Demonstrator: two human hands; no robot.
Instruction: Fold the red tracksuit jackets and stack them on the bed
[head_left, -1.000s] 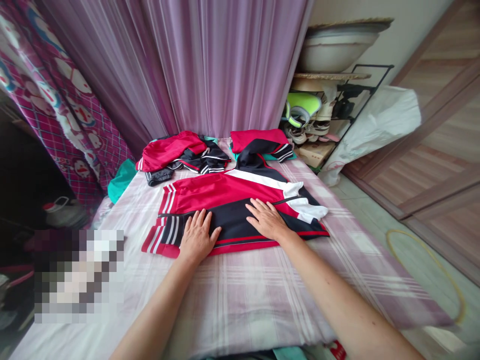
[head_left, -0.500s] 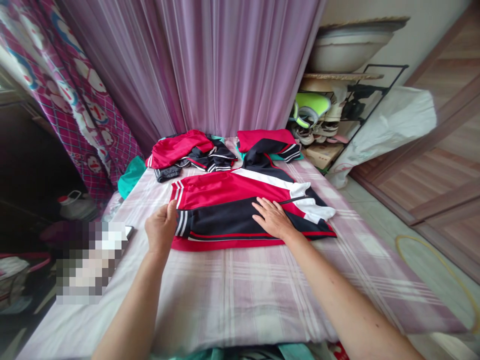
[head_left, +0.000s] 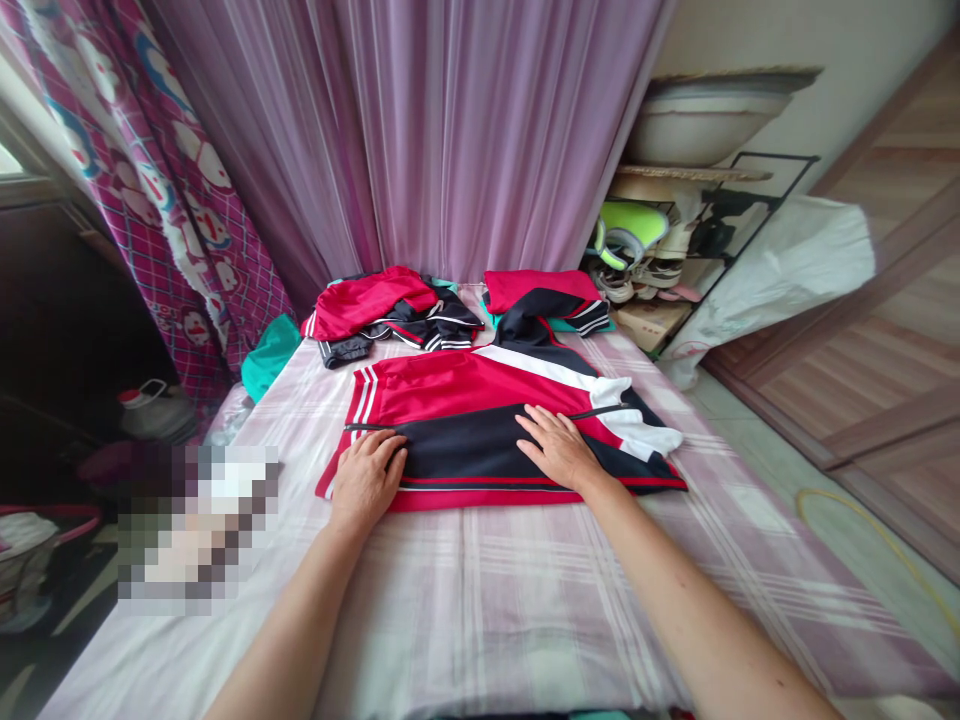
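A red, black and white knit track jacket [head_left: 461,455] lies spread before me on the surface [head_left: 480,600], which is covered in lilac-and-white plaid cloth. Its long axis runs from 9 to 3 o'clock, across my forearms: the red, white-striped hem [head_left: 365,397] is at 9, the crumpled white collar [head_left: 637,422] at 3. A black sleeve [head_left: 540,312] reaches out towards 1 o'clock.

Both my hands are on its near half, with most of the red front beyond them at 12. My left hand [head_left: 367,478] is nearer the hem, fingers slightly bent; I cannot tell whether it pinches any cloth. My right hand [head_left: 559,450], nearer the collar, rests palm down with its fingers loosely spread on the black fabric.

Further out, a loose heap of red and black clothes [head_left: 375,305] sits at 11 o'clock, and a flat-folded red garment [head_left: 536,286] at 1, just beside the sleeve's striped cuff. A pleated lilac curtain [head_left: 450,130] hangs at 12; a white plastic bag [head_left: 802,250] hangs towards 2.
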